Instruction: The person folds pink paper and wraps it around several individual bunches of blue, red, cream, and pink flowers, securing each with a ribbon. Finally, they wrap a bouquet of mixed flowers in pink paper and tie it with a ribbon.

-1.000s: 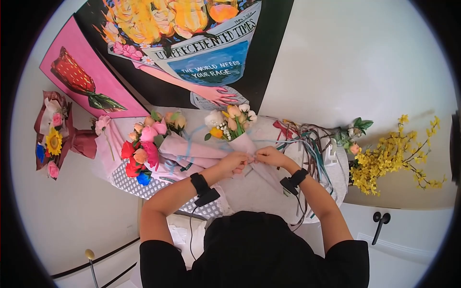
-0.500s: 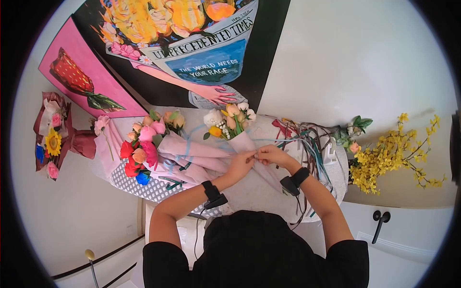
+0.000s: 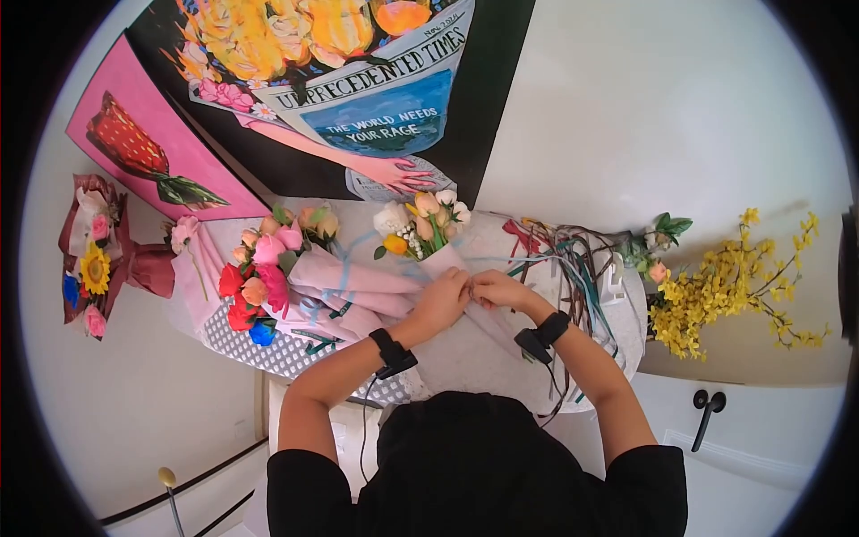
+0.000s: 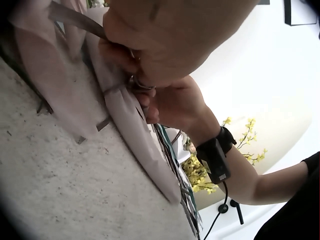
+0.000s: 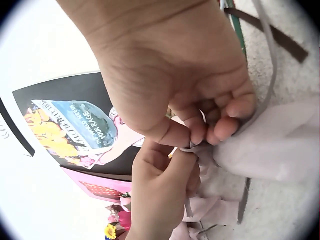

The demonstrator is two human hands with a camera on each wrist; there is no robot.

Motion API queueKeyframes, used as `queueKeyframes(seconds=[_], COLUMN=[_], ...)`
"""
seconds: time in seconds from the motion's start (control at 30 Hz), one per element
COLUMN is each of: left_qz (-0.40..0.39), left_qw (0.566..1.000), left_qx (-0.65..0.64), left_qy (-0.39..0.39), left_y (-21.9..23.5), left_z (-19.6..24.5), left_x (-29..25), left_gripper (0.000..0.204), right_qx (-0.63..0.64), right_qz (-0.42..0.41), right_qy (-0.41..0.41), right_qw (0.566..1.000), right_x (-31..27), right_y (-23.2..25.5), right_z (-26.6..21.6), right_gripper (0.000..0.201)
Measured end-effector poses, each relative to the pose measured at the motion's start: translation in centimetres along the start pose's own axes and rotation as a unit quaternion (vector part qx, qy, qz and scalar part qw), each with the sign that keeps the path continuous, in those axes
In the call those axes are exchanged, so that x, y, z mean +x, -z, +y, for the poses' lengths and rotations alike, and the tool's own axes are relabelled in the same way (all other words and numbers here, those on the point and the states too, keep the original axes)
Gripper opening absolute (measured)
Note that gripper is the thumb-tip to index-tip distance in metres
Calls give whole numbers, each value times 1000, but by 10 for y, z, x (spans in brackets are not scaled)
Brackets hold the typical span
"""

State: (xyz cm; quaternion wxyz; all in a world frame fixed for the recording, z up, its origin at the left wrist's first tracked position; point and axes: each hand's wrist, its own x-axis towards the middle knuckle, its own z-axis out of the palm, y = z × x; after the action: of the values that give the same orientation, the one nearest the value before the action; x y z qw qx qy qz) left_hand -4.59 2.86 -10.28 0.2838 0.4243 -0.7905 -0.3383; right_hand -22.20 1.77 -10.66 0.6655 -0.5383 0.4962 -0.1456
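A bouquet of white, peach and yellow flowers [image 3: 428, 219], wrapped in pale pink paper [image 3: 438, 261], lies on the table. My left hand [image 3: 440, 304] and right hand [image 3: 503, 291] meet over the narrow part of its wrap. A thin grey ribbon [image 4: 77, 19] runs round the wrap there. In the right wrist view, my right thumb and forefinger pinch this ribbon at the wrap, and my left hand [image 5: 162, 187] pinches it right beside them. The wrap's lower end [image 4: 150, 155] sticks out below the hands. Fingers hide most of the ribbon's crossing.
Several wrapped bouquets with pink, red and blue flowers [image 3: 259, 282] lie to the left. Loose ribbons [image 3: 582, 268] spread on the right, near yellow blossom branches [image 3: 707, 300]. Paintings [image 3: 385, 116] lean behind the table. A sunflower bouquet [image 3: 94, 259] is at far left.
My left hand has turned and come in closer against my right hand, its forearm shifting right. Both hands stay at the bouquet's wrap. The head view has shifted slightly.
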Motion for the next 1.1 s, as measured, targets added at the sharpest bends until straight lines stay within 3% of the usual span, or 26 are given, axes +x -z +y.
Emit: queueKeyframes(seconds=[0.07,0.13,0.2,0.27,0.37,0.5,0.57,0.63,0.67,0.7,0.73,0.77,0.87,0.93,0.97,1.03,1.1], left_qz=[-36,-47,-57,-100,-60,-42,-7,-20,-31,-31,-19,-6,-26,-41,-55,-50,-46], left_qw=[997,992,986,973,980,997,997,995,993,993,999,1000,998,997,995,995,995], left_qx=[70,112,154,206,181,63,-62,-74,-86,-86,-32,21,59,71,83,83,82], left_qy=[-14,-23,-32,-42,-52,18,44,59,76,76,38,-1,-6,-9,-12,-12,-12], left_y=[10,23,32,38,34,26,19,18,20,19,18,18,21,21,20,18,15], left_z=[6,3,-4,-11,-13,-8,-12,-10,-8,-10,-13,-16,-18,-20,-21,-25,-28], left_x=[-3,-8,-13,-15,-18,-17,-16,-15,-15,-15,-15,-15,-18,-21,-23,-26,-27], left_gripper=[12,12,12,25,23,13,14,14,13,13,11,9,8,8,9,8,8], right_qx=[-27,-230,-281,-332,-384,-328,-303,-177,-177,47,269,270,266,43,44,-128,-146], right_qz=[-3,104,130,156,207,249,257,257,257,216,163,163,108,141,141,174,170], right_qy=[7,174,167,161,180,183,175,186,186,153,111,110,104,195,195,181,181], right_qw=[1000,952,936,916,882,893,901,932,932,963,943,943,952,970,970,959,958], right_x=[2,-2,-9,-11,-10,-14,-13,-9,-7,-4,-3,-4,-4,1,-2,-12,-10], right_y=[3,9,14,11,-3,-7,-8,-9,-10,-10,-11,-10,-3,-2,0,5,10], right_z=[5,10,12,17,22,13,13,16,18,19,16,14,14,17,12,2,4], right_gripper=[15,20,19,18,15,13,13,12,12,9,7,7,3,5,5,6,7])
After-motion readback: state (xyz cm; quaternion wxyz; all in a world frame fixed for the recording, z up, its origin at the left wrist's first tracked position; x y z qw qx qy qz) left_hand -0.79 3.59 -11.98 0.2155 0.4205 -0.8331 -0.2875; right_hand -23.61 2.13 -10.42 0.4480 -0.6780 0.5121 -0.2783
